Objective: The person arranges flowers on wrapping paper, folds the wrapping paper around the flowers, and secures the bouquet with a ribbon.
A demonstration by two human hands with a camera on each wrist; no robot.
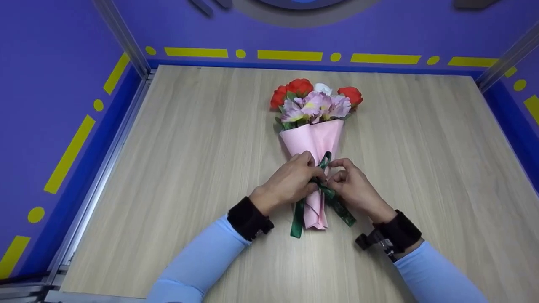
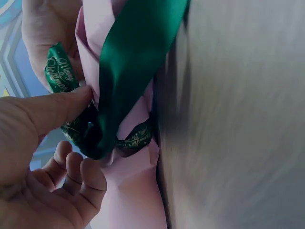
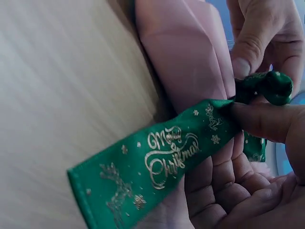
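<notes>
A bouquet in pink wrapping paper [image 1: 294, 134] lies flowers-away on the table, with red flowers [image 1: 300, 87], pale purple flowers [image 1: 316, 105] and a white flower [image 1: 323, 88] at its top. Around its narrow part runs a green ribbon [image 1: 298, 221] with gold "Merry Christmas" print, looped at the front, its two tails spread toward the near side. My left hand [image 1: 290, 179] pinches the ribbon at the knot, thumb on it in the left wrist view. From the other side, my right hand [image 1: 356, 187] holds the ribbon [image 3: 167, 157] between thumb and fingers. Fingers partly hide the knot.
The bouquet rests on a light wood-grain table [image 1: 202, 139]. Blue panels [image 1: 286, 33] with yellow dashes and dots stand along its back and sides, joined by metal corner posts [image 1: 122, 33]. Black bands [image 1: 248, 219] with small cameras are strapped on both wrists.
</notes>
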